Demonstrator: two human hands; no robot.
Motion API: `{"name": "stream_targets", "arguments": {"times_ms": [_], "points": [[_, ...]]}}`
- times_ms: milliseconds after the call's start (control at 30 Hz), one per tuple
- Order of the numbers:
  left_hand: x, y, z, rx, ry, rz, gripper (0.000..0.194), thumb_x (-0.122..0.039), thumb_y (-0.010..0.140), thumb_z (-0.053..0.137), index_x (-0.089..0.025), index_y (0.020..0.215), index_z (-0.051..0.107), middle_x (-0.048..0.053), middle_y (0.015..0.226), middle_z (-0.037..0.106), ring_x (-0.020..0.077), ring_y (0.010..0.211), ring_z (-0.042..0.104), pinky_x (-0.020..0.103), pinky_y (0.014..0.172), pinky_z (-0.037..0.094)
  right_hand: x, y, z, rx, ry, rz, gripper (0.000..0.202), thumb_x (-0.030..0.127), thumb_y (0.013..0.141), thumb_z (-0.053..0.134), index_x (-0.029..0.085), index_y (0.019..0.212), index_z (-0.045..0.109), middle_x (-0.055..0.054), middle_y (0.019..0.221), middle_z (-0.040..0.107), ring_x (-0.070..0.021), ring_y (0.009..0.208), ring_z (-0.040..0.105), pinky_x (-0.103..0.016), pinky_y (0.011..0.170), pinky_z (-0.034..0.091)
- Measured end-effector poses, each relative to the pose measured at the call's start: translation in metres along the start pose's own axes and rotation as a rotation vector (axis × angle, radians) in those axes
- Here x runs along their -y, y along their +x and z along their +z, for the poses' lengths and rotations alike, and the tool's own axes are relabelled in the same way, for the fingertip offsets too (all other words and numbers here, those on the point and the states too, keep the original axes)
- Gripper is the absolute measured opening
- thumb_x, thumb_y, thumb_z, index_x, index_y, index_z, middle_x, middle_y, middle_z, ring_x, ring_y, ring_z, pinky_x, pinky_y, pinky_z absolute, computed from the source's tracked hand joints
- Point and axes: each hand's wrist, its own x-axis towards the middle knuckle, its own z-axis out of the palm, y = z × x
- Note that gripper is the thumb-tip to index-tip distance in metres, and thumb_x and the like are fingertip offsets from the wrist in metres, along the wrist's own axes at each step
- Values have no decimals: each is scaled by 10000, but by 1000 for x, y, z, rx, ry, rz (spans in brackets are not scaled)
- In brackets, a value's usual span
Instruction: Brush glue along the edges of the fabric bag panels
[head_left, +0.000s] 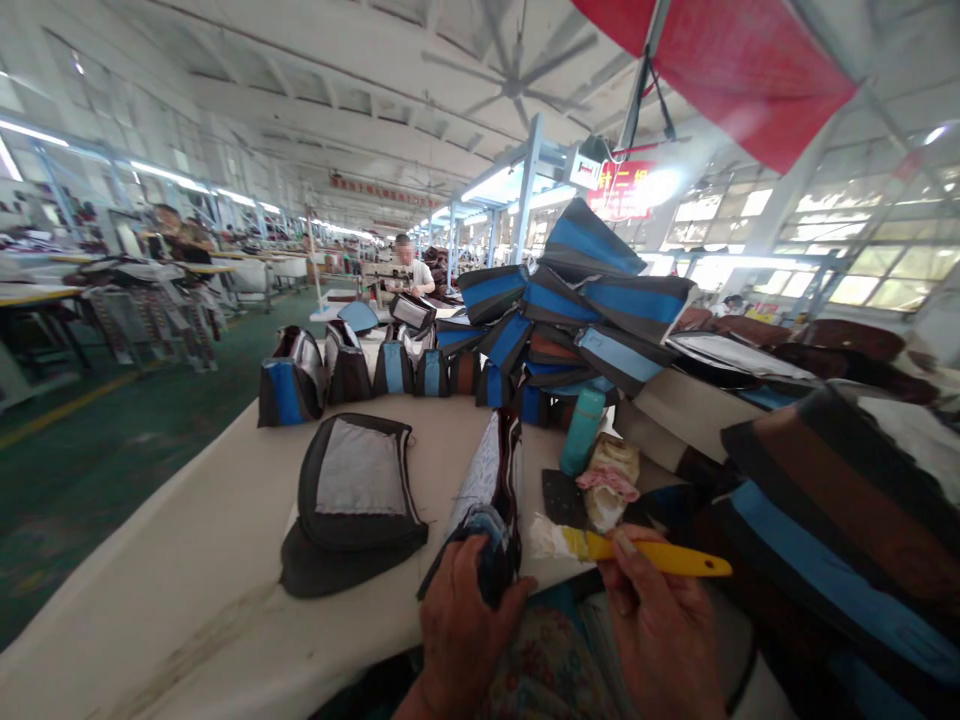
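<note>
My left hand [466, 625] is closed on the near end of a dark fabric pouch [501, 480], which stands on its edge with a pale patterned lining and a zipper edge showing. In my right hand [664, 625] is a paintbrush [675, 560] with a yellow handle, gripped between thumb and fingers. Its whitish, caked bristles point left, close beside the pouch; whether they touch it I cannot tell. To the left, a dark grey pouch piece [360, 490] with a light grey panel lies flat on the table.
The cream-covered table [202, 560] holds a row of upright pouches [394, 368] and a tall heap of blue-striped pieces [592, 300]. A teal bottle [583, 432] and a cloth-wrapped container [611, 480] stand right of centre. More striped pieces [847, 540] crowd the right side. A person [409, 265] sits beyond.
</note>
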Motion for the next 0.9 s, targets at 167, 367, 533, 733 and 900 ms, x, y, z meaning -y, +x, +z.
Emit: {"name": "stream_targets", "arguments": {"times_ms": [167,367,533,733,900], "points": [[-3,25,2,20,-227,-28,207,-266,892,589,-179,1076,627,71,897,680,198,824,679,314,736,574,8,2,3,-21,22,27,270,376,693,834,175,795,686,26,597,519,-77,498,410,-143,406,344],[-5,55,-32,270,-463,-165,198,-212,849,616,-237,1020,711,27,950,685,175,878,668,269,780,557,18,12,14,87,-15,-22,224,357,740,798,185,788,663,36,603,504,-91,527,433,-186,485,395],[-13,58,-49,360,-587,-201,211,-235,856,617,-259,1040,717,21,965,679,177,886,661,261,781,549,20,22,40,293,-279,-190,192,357,857,664,178,791,644,32,572,506,-122,520,472,-235,493,390],[-6,51,-52,383,-621,-231,201,-259,853,639,-264,1039,715,29,1055,659,185,958,649,258,824,535,29,35,66,270,-489,-365,212,367,873,617,174,790,651,50,501,491,-115,461,455,-227,453,362],[0,54,-55,424,-661,-293,203,-280,854,649,-275,1048,711,20,1037,642,182,958,637,250,827,523,29,31,64,265,-445,-374,177,340,897,608,187,816,646,51,536,502,-113,480,472,-224,455,361]]}}
